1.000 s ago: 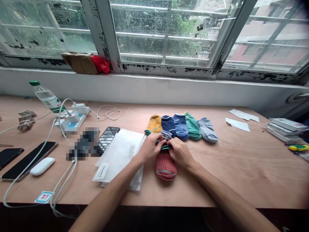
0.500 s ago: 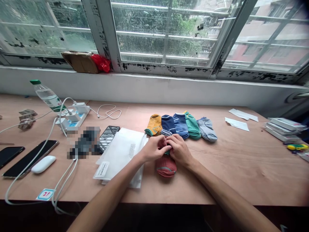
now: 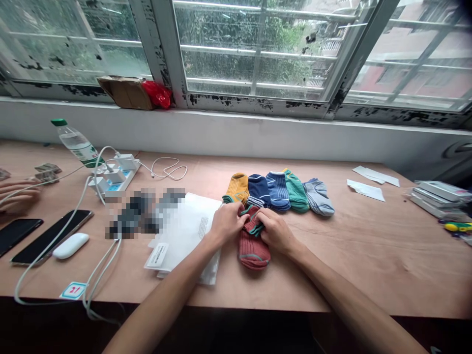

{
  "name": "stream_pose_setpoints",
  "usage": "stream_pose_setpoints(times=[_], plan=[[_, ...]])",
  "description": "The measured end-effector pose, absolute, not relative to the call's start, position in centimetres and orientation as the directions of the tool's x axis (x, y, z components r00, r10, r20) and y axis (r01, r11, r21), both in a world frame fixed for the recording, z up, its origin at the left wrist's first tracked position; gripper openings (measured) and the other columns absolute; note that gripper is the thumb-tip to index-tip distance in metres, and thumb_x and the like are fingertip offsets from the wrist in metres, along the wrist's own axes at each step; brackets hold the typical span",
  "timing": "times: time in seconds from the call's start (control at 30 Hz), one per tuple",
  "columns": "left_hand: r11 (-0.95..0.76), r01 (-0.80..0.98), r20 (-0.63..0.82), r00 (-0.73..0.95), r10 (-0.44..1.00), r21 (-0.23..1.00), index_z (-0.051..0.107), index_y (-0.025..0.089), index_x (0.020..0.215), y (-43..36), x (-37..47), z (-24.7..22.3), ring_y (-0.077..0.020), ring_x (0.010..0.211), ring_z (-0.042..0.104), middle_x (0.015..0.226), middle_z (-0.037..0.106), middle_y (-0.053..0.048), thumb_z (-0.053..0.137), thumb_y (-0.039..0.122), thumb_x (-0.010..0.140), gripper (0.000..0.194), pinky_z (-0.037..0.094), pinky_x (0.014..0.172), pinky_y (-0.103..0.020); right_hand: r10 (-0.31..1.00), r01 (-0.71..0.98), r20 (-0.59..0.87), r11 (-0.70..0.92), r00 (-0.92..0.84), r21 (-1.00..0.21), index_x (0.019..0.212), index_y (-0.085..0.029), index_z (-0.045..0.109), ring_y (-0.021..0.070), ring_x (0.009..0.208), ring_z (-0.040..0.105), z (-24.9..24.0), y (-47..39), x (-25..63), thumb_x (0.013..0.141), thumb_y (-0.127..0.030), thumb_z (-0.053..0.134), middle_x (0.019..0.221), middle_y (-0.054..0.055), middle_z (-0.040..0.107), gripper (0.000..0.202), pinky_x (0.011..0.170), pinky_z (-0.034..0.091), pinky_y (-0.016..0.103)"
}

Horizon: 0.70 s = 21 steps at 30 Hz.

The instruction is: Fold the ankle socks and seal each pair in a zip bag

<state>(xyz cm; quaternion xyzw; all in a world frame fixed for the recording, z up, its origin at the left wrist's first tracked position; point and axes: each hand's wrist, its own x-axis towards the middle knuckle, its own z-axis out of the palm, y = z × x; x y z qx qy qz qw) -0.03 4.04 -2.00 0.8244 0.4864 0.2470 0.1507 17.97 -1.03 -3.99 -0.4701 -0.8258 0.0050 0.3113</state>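
Red socks (image 3: 254, 250) with green trim lie on the wooden table, toes toward me. My left hand (image 3: 229, 222) pinches the upper left edge of their cuffs. On the other side, my right hand (image 3: 276, 230) grips the cuffs' right edge. Behind my hands is a row of folded socks: yellow (image 3: 236, 188), navy (image 3: 257, 189), blue striped (image 3: 278, 191), green (image 3: 295, 191) and grey (image 3: 318, 197). White plastic packets (image 3: 188, 231) lie left of the red socks, partly under my left forearm.
Phones (image 3: 51, 238), a white mouse-shaped case (image 3: 71, 246), cables, a power strip (image 3: 127, 178) and a bottle (image 3: 79, 145) are on the left. Another person's hand (image 3: 18, 194) is at the left edge. Paper slips (image 3: 366, 190) and stacked boxes (image 3: 438, 194) lie right.
My hands have moved apart, showing the red cuffs between them. Another person's hand has come in at the left edge. The view has shifted slightly.
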Motion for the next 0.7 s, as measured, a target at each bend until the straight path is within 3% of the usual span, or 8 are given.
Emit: stream_pose_setpoints(times=[0.2, 0.33, 0.4, 0.47, 0.57, 0.63, 0.7], plan=[[-0.557, 0.404, 0.359, 0.469, 0.807, 0.726, 0.062, 0.018, 0.088, 3.9, 0.4, -1.5, -0.0151, 0.078, 0.061, 0.083, 0.066, -0.002, 0.065, 0.018, 0.077, 0.011, 0.048, 0.071, -0.026, 0.802, 0.769, 0.507, 0.530, -0.316, -0.358, 0.085, -0.018, 0.055, 0.0200, 0.077, 0.055, -4.4, -0.9, 18.1, 0.072, 0.002, 0.041, 0.084, 0.007, 0.060, 0.028, 0.069, 0.045, 0.030], [-0.420, 0.124, 0.291, 0.548, 0.784, 0.899, 0.058, 0.016, 0.091, 3.6, 0.5, -1.3, -0.0129, 0.074, 0.060, 0.082, 0.062, -0.002, 0.068, 0.023, 0.076, 0.019, 0.050, 0.068, -0.025, 0.807, 0.732, 0.535, 0.519, -0.249, -0.441, 0.120, -0.016, 0.049, 0.0204, 0.088, 0.060, -4.4, -1.0, 18.3, 0.072, 0.003, 0.041, 0.100, 0.009, 0.063, 0.052, 0.076, 0.049, 0.032], [-0.333, 0.047, 0.239, 0.601, 0.763, 0.942, 0.056, 0.016, 0.089, 3.6, 0.4, -1.2, -0.0120, 0.072, 0.059, 0.081, 0.061, -0.001, 0.073, 0.026, 0.072, 0.025, 0.051, 0.067, -0.025, 0.803, 0.738, 0.531, 0.527, -0.271, -0.422, 0.125, -0.018, 0.047, 0.0209, 0.092, 0.059, -4.2, -1.1, 18.3, 0.073, 0.002, 0.042, 0.104, 0.009, 0.063, 0.056, 0.079, 0.050, 0.033], [-0.289, 0.035, 0.197, 0.654, 0.731, 0.957, 0.055, 0.016, 0.087, 3.6, 0.3, -1.0, -0.0120, 0.071, 0.059, 0.080, 0.060, -0.001, 0.075, 0.029, 0.070, 0.029, 0.051, 0.067, -0.026, 0.801, 0.763, 0.514, 0.530, -0.307, -0.371, 0.113, -0.020, 0.057, 0.0218, 0.092, 0.058, -4.0, -1.2, 18.2, 0.074, 0.001, 0.044, 0.100, 0.009, 0.062, 0.046, 0.078, 0.051, 0.034], [-0.336, 0.095, 0.187, 0.674, 0.714, 0.937, 0.057, 0.016, 0.087, 3.7, 0.2, -0.9, -0.0126, 0.070, 0.059, 0.079, 0.062, -0.002, 0.067, 0.036, 0.080, 0.024, 0.049, 0.064, -0.025, 0.783, 0.800, 0.541, 0.521, -0.308, -0.298, 0.094, -0.019, 0.063, 0.0244, 0.099, 0.054, -3.6, -1.4, 18.0, 0.073, 0.001, 0.047, 0.106, 0.012, 0.059, 0.033, 0.082, 0.050, 0.037], [-0.431, 0.216, 0.232, 0.595, 0.770, 0.876, 0.058, 0.016, 0.085, 4.0, 0.0, -1.0, -0.0131, 0.069, 0.058, 0.077, 0.063, -0.003, 0.056, 0.037, 0.088, 0.022, 0.046, 0.063, -0.025, 0.756, 0.807, 0.577, 0.530, -0.311, -0.260, 0.091, -0.019, 0.063, 0.0277, 0.112, 0.048, -3.5, -1.4, 18.0, 0.068, 0.002, 0.048, 0.120, 0.013, 0.055, 0.034, 0.093, 0.046, 0.043], [-0.507, 0.407, 0.273, 0.509, 0.816, 0.759, 0.058, 0.017, 0.079, 4.3, -0.3, -1.2, -0.0139, 0.068, 0.056, 0.075, 0.063, -0.003, 0.054, 0.034, 0.089, 0.021, 0.042, 0.063, -0.026, 0.739, 0.798, 0.583, 0.553, -0.337, -0.240, 0.088, -0.019, 0.062, 0.0288, 0.117, 0.045, -3.4, -1.3, 18.0, 0.064, 0.003, 0.048, 0.121, 0.012, 0.057, 0.035, 0.098, 0.042, 0.045]])
